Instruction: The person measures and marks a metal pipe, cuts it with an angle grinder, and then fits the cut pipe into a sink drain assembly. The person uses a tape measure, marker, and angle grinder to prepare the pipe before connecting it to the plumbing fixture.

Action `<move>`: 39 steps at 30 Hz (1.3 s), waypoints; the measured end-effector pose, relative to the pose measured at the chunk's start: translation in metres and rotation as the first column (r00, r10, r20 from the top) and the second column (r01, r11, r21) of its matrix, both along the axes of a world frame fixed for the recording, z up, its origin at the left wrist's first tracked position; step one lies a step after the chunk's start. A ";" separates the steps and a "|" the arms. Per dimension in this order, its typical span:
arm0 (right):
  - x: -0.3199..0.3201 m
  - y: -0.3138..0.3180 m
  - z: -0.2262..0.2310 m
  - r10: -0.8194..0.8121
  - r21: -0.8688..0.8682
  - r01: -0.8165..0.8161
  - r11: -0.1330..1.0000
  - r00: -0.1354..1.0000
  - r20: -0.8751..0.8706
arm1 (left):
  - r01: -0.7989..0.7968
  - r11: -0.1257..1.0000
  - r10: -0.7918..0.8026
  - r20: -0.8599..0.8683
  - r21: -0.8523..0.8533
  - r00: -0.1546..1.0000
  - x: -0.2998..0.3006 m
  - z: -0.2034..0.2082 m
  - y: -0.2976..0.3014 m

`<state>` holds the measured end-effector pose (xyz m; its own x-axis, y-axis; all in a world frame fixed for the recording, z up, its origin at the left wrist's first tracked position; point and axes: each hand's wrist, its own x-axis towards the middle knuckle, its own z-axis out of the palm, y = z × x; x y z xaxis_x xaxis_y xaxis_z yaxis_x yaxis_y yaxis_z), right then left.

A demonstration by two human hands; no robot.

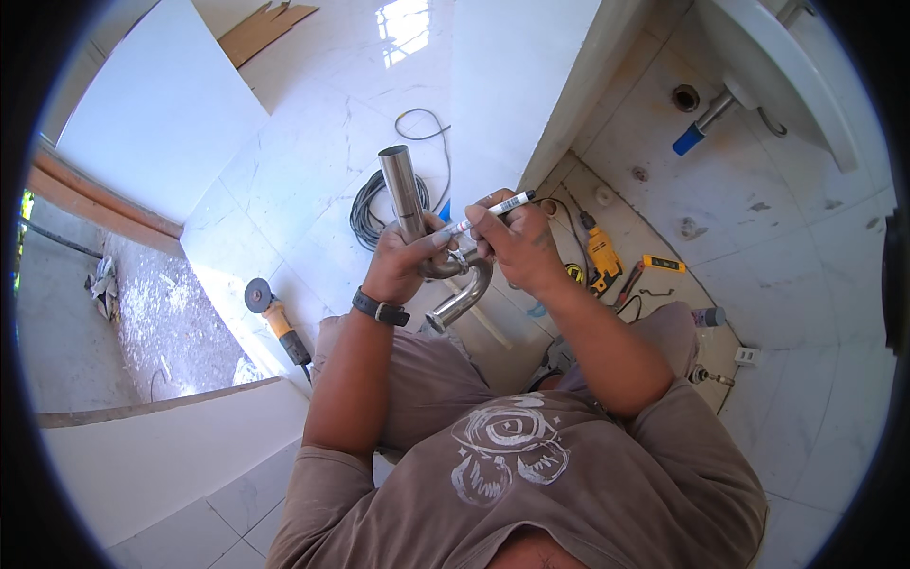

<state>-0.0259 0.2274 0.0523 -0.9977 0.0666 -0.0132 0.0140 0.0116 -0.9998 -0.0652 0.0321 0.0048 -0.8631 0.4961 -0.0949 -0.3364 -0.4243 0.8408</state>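
Before my chest is a chrome drain trap pipe [403, 185], with a straight tube pointing up and away and a curved bend [466, 299] below. My left hand [398, 264] is closed around it near the joint between tube and bend. A white marker pen [502, 211] with a black end is pinched in the fingers of my right hand [523, 245]. The pen slants down to the left, and its other end is close to my left thumb and the pipe; I cannot tell whether its tip touches the metal. My fingers hide part of the joint.
A coiled dark cable [365, 211] lies on the tiles beyond my hands. An angle grinder [275, 318] rests at left by the doorway. To the right are a yellow drill [602, 254] and hand tools. A white washbasin [806, 71] with a blue-ended drainpipe [703, 125] hangs far right.
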 end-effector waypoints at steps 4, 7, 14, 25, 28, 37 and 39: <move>0.000 -0.003 -0.008 -0.017 -0.074 0.017 0.997 1.000 -0.002 | -0.032 0.999 0.032 -0.001 -0.036 0.999 0.000 0.001 0.001; -0.002 -0.007 -0.014 -0.028 -0.112 0.031 0.993 0.999 0.031 | -0.043 0.999 0.043 -0.004 -0.031 0.999 -0.001 -0.001 0.003; -0.004 -0.014 -0.029 -0.084 -0.332 0.129 0.935 0.986 0.145 | -0.083 0.989 0.080 -0.025 -0.119 0.996 0.001 -0.004 0.011; -0.012 0.143 -0.188 -0.235 0.222 0.120 0.968 0.747 0.622 | -0.276 0.873 0.271 -0.072 -0.402 0.960 -0.014 -0.032 0.010; 0.018 0.176 -0.280 -0.268 0.345 -0.022 0.938 0.583 0.767 | -0.459 0.813 0.395 -0.240 -0.358 0.887 -0.017 -0.037 0.011; 0.048 0.228 -0.375 0.173 0.423 -0.898 -0.119 0.400 0.900 | -0.613 0.568 0.637 -0.178 -0.549 0.750 -0.063 -0.050 0.051; 0.040 0.210 -0.347 0.313 0.433 -0.891 -0.132 0.377 0.872 | -0.564 0.563 0.622 -0.139 -0.604 0.770 -0.082 -0.060 0.050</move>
<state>0.0142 0.4372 -0.2942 -0.4390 -0.3090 -0.8437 -0.2561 0.9431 -0.2122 -0.1475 0.0817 -0.0549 -0.9163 -0.3092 -0.2544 -0.2703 0.0091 0.9627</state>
